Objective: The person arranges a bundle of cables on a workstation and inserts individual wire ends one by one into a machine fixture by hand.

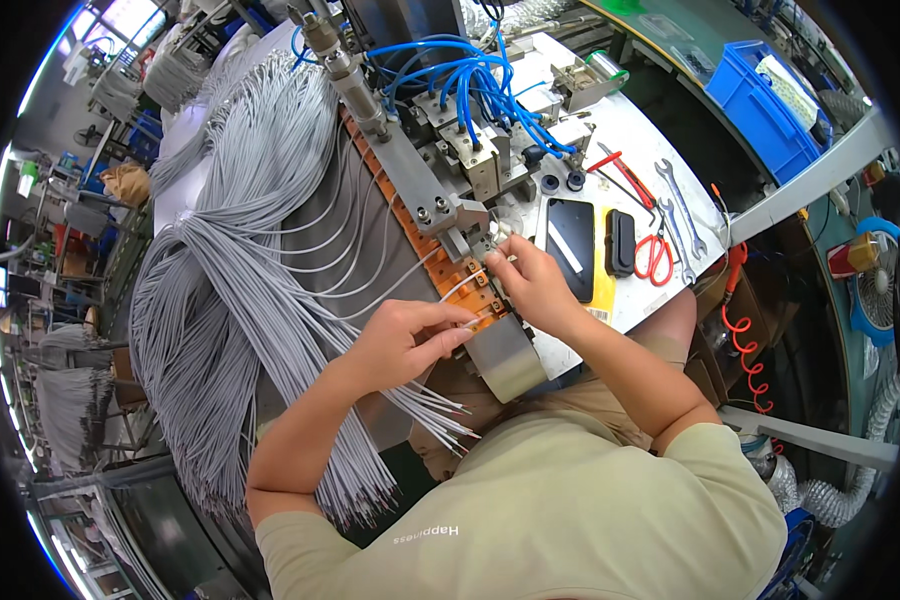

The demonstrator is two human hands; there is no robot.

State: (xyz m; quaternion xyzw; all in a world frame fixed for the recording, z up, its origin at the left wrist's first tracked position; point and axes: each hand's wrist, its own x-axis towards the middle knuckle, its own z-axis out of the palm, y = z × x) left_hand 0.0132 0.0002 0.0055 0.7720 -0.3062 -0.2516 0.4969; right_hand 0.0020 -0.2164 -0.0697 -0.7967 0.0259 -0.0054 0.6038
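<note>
My left hand [400,340] pinches the end of a grey cable between thumb and fingers, low over the orange slotted rail [415,235]. Just beyond it, my right hand [532,285] has thumb and forefinger closed at the rail, beside the metal head of the machine [462,215]. One grey cable leads up to those fingertips; what they grip is too small to make out. Several cables run side by side from the large grey cable bundle [240,250] to the rail. A metal block [507,360] forms the rail's near end.
Right of the machine, a white worktop [660,145] holds a black phone [570,245], a black case [620,243], red-handled scissors [654,262], pliers [610,160] and wrenches [682,210]. Blue air hoses [460,75] loop over the machine. A blue crate [760,110] stands far right.
</note>
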